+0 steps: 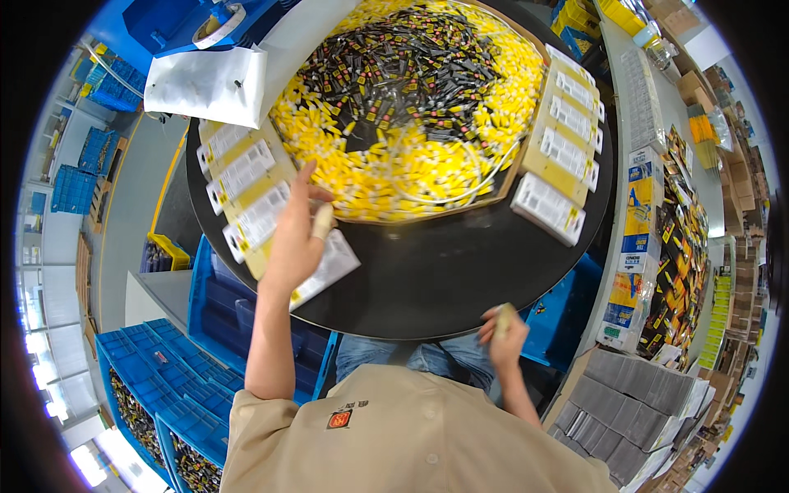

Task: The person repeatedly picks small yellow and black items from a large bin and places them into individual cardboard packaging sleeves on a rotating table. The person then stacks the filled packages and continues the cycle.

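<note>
My left hand [300,238] reaches over the left side of a round black table [427,275], its fingers stretched out and apart. The thumb wears a cream finger cot. Under and beside this hand lie white printed blister cards [333,263]; whether it touches the nearest one, I cannot tell. My right hand [504,335] is at the table's near right edge, blurred, its fingers partly curled and a pale cot on one digit. In front of both hands, a shallow tray [374,220] holds many small yellow-and-white tubes [386,177] and black tubes [403,62].
More card stacks [549,209] line the tray's right side. A blue machine [185,25] with white sheeting [205,86] rises at far left. Blue bins [168,370] stand at lower left. Grey stacked cartons [620,403] and a side bench [633,107] are on the right.
</note>
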Demonstrator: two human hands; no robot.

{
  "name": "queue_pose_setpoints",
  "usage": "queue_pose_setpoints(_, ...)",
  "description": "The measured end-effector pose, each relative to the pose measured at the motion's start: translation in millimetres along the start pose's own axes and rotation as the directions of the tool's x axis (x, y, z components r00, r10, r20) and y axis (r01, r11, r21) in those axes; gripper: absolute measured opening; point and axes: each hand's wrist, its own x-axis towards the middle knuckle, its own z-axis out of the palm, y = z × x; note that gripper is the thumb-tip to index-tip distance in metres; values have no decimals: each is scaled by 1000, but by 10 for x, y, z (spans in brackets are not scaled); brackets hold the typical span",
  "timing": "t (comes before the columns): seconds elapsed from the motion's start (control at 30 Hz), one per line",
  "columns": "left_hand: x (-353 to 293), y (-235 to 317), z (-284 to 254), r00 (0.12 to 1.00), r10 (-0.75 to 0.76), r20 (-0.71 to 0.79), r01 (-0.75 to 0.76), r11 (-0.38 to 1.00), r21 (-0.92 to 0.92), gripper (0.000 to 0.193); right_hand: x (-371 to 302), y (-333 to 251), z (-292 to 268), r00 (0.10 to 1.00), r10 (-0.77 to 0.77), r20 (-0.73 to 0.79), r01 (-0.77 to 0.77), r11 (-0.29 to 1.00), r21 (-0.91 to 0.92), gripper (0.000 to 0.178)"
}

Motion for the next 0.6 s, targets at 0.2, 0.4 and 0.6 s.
queue_pose_setpoints(0.2, -479, -62, 579, 954, -229, 193, 298, 786, -542, 37, 1397, 282, -650, 672, -556, -489, 72, 707, -704, 39)
queue_pose_setpoints(0.4, -861, -243, 737, 846, -395, 358, 496, 830, -254, 16, 1744, 782, -864, 702, 47, -711, -143, 987, -75, 52)
queue_pose_setpoints(0.6, -736, -461, 298, 851, -524, 29, 520, 834, -184, 15, 796, 989, -136, 653, 225, -724, -269, 961, 55, 59)
